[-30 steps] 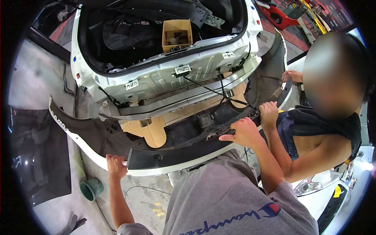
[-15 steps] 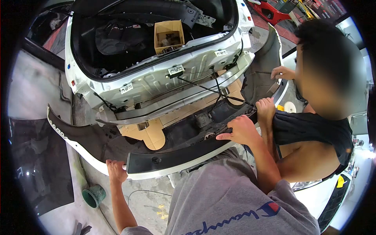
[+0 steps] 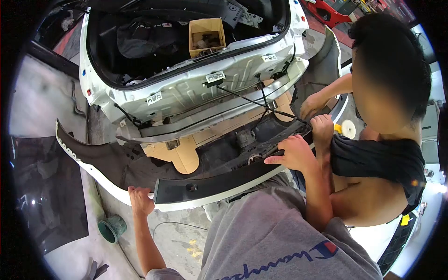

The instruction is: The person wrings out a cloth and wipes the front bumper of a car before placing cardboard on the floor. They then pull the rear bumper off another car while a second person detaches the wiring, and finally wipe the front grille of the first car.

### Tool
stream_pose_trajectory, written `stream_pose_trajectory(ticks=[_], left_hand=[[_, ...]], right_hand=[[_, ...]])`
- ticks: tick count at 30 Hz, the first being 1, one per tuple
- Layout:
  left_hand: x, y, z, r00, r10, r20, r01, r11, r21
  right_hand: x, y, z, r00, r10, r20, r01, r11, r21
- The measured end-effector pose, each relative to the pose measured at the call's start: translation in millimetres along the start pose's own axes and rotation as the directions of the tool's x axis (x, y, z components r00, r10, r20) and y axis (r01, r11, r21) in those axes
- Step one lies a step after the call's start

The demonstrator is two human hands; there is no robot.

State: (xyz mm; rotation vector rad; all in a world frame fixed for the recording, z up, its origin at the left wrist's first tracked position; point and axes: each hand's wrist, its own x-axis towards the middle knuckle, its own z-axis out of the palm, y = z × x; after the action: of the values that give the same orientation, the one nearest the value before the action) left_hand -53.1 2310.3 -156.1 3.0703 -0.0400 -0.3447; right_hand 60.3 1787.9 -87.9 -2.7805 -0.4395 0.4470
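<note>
A white rear bumper (image 3: 103,180) with a dark inner side curves around the back of a car, held in front of me. My left hand (image 3: 141,200) is closed over its near edge, beside the end of a black trim strip (image 3: 224,182). Further right, my right hand (image 3: 295,151) grips the same bumper edge, its fingers curled over and its thumb lying along the strip. Right beside it, a co-worker's hand (image 3: 322,126) also holds the edge. The co-worker's other hand (image 3: 311,106) reaches down to the bumper's inner side, its fingertips partly hidden.
The car's white rear body (image 3: 186,100) has a bare metal crash bar (image 3: 205,119). Cardboard (image 3: 186,158) lies below, and black cables (image 3: 242,98) hang down to the bumper. An open box (image 3: 192,44) sits in the trunk. A green bucket (image 3: 112,228) stands on the floor at left.
The co-worker's far hand has moved down and left, from above the bumper's side to its inner side. My hands keep their hold. The view has shifted slightly.
</note>
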Motion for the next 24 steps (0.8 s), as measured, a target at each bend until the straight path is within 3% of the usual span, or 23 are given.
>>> stream_pose_trajectory(ticks=[2, 5, 12, 18, 24], left_hand=[[-1, -2, 5, 0.998, 0.033, -0.058, -0.033, 0.999, 0.001], [-2, -6, 7, 1.000, 0.020, -0.012, -0.020, 1.000, -0.021], [-5, -7, 11, 0.997, 0.016, -0.072, -0.019, 0.999, -0.049], [-6, -9, 13, 1.000, -0.015, -0.005, 0.014, 0.997, -0.074], [-8, -14, 20, 0.994, 0.037, -0.104, -0.046, 0.995, -0.089]], right_hand=[[-1, -3, -4, 1.000, 0.008, 0.029, -0.008, 1.000, -0.008], [0, -5, -5, 0.998, 0.008, 0.056, -0.007, 1.000, -0.018], [0, -2, 2, 1.000, -0.017, -0.002, 0.017, 1.000, 0.005], [3, -13, -4, 0.998, 0.011, 0.060, -0.009, 0.999, -0.031], [6, -18, -6, 0.999, 0.002, 0.051, 0.000, 0.999, -0.033]])
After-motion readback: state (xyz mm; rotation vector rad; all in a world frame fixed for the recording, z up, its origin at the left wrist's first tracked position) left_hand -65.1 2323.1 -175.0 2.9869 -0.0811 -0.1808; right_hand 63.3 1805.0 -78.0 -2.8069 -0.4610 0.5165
